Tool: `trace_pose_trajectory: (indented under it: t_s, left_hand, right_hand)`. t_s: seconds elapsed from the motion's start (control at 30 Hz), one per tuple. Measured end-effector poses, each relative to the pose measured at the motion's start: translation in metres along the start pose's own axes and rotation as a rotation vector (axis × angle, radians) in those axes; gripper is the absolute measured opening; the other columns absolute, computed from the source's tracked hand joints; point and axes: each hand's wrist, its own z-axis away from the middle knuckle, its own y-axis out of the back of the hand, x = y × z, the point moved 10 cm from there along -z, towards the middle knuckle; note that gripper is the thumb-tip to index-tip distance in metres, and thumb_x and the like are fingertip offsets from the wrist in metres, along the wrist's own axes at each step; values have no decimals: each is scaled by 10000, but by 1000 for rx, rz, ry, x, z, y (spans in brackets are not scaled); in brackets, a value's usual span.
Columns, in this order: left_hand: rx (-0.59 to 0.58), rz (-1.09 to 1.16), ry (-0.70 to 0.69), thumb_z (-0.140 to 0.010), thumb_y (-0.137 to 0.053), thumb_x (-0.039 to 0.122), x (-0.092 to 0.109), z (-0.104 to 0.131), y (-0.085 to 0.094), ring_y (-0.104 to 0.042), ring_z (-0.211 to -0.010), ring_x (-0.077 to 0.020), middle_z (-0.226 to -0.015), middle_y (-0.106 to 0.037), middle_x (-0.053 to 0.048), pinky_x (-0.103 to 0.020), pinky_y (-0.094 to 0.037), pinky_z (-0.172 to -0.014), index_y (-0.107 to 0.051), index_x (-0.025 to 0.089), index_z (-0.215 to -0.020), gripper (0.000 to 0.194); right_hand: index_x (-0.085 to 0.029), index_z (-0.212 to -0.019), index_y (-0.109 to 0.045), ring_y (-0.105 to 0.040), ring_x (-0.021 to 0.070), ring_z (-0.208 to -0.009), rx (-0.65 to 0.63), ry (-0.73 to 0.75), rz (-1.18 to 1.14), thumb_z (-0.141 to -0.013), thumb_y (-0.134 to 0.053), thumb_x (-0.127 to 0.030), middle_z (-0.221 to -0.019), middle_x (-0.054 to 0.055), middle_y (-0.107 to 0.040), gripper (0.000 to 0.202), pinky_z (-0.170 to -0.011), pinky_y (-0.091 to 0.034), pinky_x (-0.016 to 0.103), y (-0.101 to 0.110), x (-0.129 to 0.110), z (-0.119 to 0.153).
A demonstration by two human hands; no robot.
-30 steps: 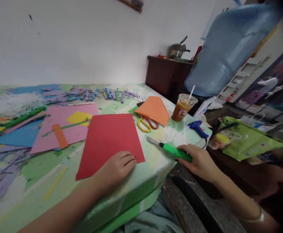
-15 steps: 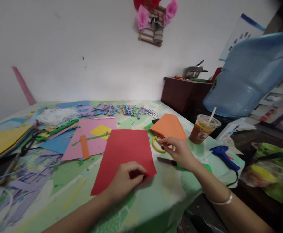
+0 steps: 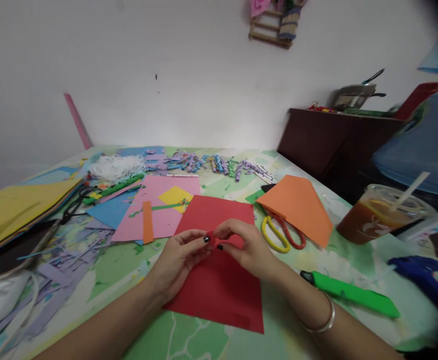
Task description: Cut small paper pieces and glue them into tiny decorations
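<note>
A sheet of red paper (image 3: pixel 237 295) lies on the table in front of me. Above its middle, my left hand (image 3: pixel 177 260) and my right hand (image 3: pixel 249 250) meet fingertip to fingertip. Both have thumb and fingers pinched together; a bit of red shows between them, too small to make out. Just right of my right hand are scissors with one yellow and one red handle (image 3: pixel 276 235), partly beneath folded orange paper (image 3: pixel 297 205). A green utility knife (image 3: pixel 354 292) lies beside my right forearm, its blade out of sight.
Pink paper (image 3: pixel 129 230) with yellow and orange pieces lies left of the red sheet. Purple scraps (image 3: pixel 76 270) and stacked coloured sheets (image 3: pixel 27 205) are farther left. Curled strips (image 3: pixel 219 165) line the back. A drink cup (image 3: pixel 376 220) and blue glue gun (image 3: pixel 421 275) stand right.
My right hand has come from beside the scissors to join my left hand over the red sheet. My left hand has left the sheet's near right corner. The view has turned left.
</note>
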Motion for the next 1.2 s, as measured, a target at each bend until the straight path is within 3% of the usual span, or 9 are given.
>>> trace_pose_trajectory:
  t_s: [0.23, 0.4, 0.5, 0.63, 0.83, 1.0, 1.2]
  left_hand:
    - [-45, 25, 62, -614, -803, 114, -7, 1, -4, -649, -660, -109, -745, -694, -20, -224, -543, -681, -709, 121, -738, 155]
    - [-51, -10, 60, -623, -797, 126, -7, 3, -6, -637, -679, -104, -756, -680, -13, -215, -532, -693, -699, 123, -731, 146]
    - [-61, -126, -39, -659, -784, 157, 3, 3, -6, -619, -688, -91, -746, -665, -1, -181, -505, -672, -686, 141, -750, 135]
    - [-91, -404, -328, -725, -721, 129, 32, 10, -11, -623, -779, -100, -784, -656, 16, -182, -506, -738, -671, 190, -788, 101]
    - [-139, -709, -579, -778, -665, 121, 50, 27, -23, -640, -844, -128, -861, -673, 5, -229, -517, -789, -681, 233, -835, 126]
    - [-108, -768, -632, -768, -672, 137, 55, 28, -24, -652, -803, -133, -834, -692, -5, -231, -523, -752, -707, 227, -771, 97]
    - [-43, -682, -535, -725, -695, 136, 49, 23, -12, -661, -783, -137, -802, -703, -9, -227, -543, -741, -708, 212, -733, 77]
  right_hand:
    - [-203, -840, -625, -583, 171, -824, -32, -14, 40, -832, -549, -53, -833, 35, -643, 168, -743, -463, 300, -6, 3, 3]
    - [-191, -813, -622, -588, 148, -777, -10, -146, -161, -834, -571, -101, -816, 25, -633, 105, -736, -472, 282, -10, 18, 6]
    - [-185, -797, -624, -596, 140, -776, 32, -295, -345, -809, -607, -139, -813, 15, -640, 51, -745, -475, 276, -14, 32, 10]
    - [-179, -768, -634, -596, 127, -729, 103, -456, -579, -756, -688, -217, -771, 3, -647, 67, -693, -474, 255, -18, 47, 15]
    - [-173, -762, -649, -598, 123, -730, 82, -530, -693, -706, -763, -283, -761, 2, -650, 168, -697, -474, 252, -25, 49, 18]
    - [-177, -759, -647, -589, 118, -711, 75, -531, -693, -692, -780, -305, -750, -2, -644, 197, -669, -472, 248, -27, 48, 19]
    - [-182, -792, -620, -605, 109, -720, 116, -512, -693, -720, -740, -219, -773, -6, -638, 144, -682, -497, 241, -26, 48, 19]
